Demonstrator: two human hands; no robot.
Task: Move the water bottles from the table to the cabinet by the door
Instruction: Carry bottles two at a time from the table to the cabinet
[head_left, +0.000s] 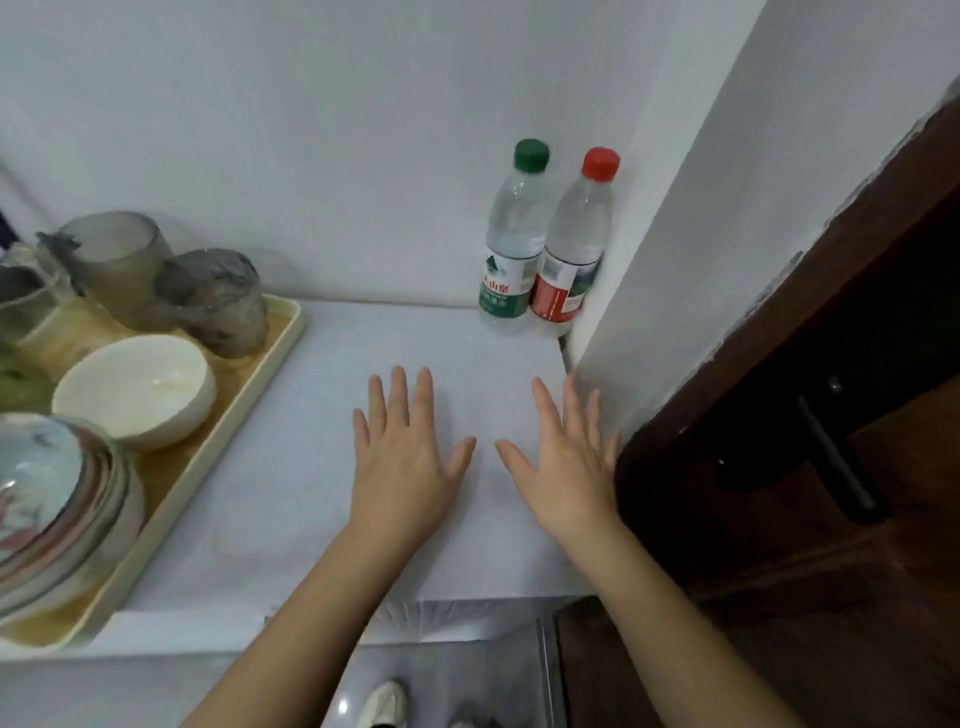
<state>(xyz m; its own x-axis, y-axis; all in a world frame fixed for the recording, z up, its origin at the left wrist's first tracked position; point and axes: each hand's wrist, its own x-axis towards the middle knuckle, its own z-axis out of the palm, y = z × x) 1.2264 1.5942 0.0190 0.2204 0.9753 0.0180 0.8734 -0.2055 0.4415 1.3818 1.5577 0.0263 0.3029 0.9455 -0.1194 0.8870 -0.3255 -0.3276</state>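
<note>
Left on cabinet (322, 519), tray (291, 325) (stacked plates (67, 499))

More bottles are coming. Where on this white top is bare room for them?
Bare: the white cabinet top between the cream plastic tray and the right wall, in front of the green-capped clear bottle and red-capped clear bottle, around the left hand and right hand. Crowded: the tray, full of dishes.
</note>
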